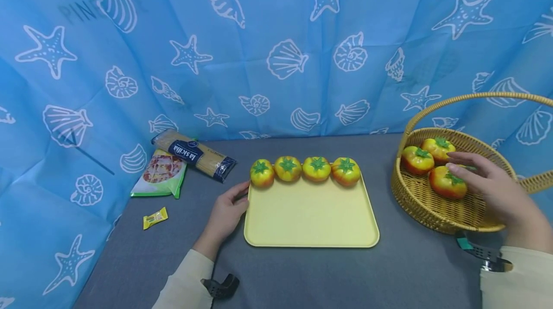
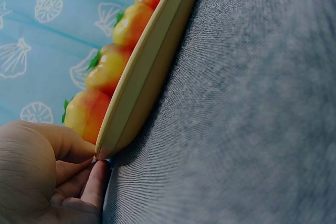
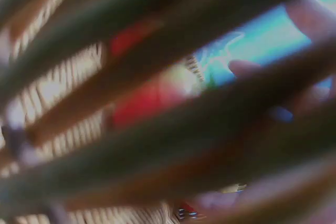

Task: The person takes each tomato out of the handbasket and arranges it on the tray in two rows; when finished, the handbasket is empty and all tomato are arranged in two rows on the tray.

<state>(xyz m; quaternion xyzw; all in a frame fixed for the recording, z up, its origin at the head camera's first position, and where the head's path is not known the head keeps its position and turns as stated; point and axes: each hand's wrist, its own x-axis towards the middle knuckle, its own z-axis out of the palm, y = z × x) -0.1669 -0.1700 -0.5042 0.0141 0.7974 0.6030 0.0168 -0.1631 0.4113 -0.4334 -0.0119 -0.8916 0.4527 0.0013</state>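
Note:
My left hand [image 1: 226, 210] pinches the left rim of a pale yellow tray [image 1: 311, 218]; the left wrist view shows thumb and fingers at the tray's edge [image 2: 139, 85]. Along the tray's far side several yellow-orange persimmons with green leafy tops, such as the leftmost persimmon [image 1: 261, 173], stand in a row. Over the wicker basket [image 1: 406, 198] reaches my right hand [image 1: 497, 184], fingers extended above the nearest persimmon [image 1: 445, 184]; whether they touch it cannot be told. Two more persimmons lie behind it. In the right wrist view, blurred basket strips cover most of the scene.
At the back left, a pasta packet [image 1: 194, 153] lies partly over a green-and-white food bag [image 1: 160, 174]. A small yellow wrapped sweet [image 1: 155, 218] lies nearer. The basket's tall handle [image 1: 471, 97] arches over it. A blue shell-patterned curtain [image 1: 259, 50] hangs behind the table.

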